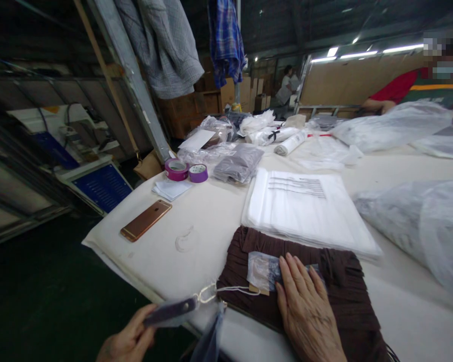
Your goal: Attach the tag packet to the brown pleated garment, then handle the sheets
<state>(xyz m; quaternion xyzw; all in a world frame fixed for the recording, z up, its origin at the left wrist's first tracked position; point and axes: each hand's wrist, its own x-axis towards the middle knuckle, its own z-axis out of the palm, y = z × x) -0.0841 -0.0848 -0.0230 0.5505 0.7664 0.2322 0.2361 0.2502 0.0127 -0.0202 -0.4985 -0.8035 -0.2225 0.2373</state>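
Note:
A dark brown pleated bag (343, 281) lies on the white table in front of me. My right hand (305, 301) rests flat on it, fingers stretched over a small clear plastic packet (262, 269). By the packet's lower edge sits a tan tag (259, 289) with white string. At the bag's left end, a metal clasp (207, 292) joins a short dark strap (171, 311), partly covered in clear plastic. My left hand (130, 334) pinches the strap's free end, off the table edge. Below the clasp hangs a dark strip in plastic (209, 337).
Behind the bag lies a stack of white plastic bags (298, 206). A phone (146, 220), purple tape rolls (176, 169) and a grey wrapped bundle (238, 163) are farther left. Filled clear bags (419, 216) stand at right. Across the table, a person in a red sleeve (394, 88) handles plastic.

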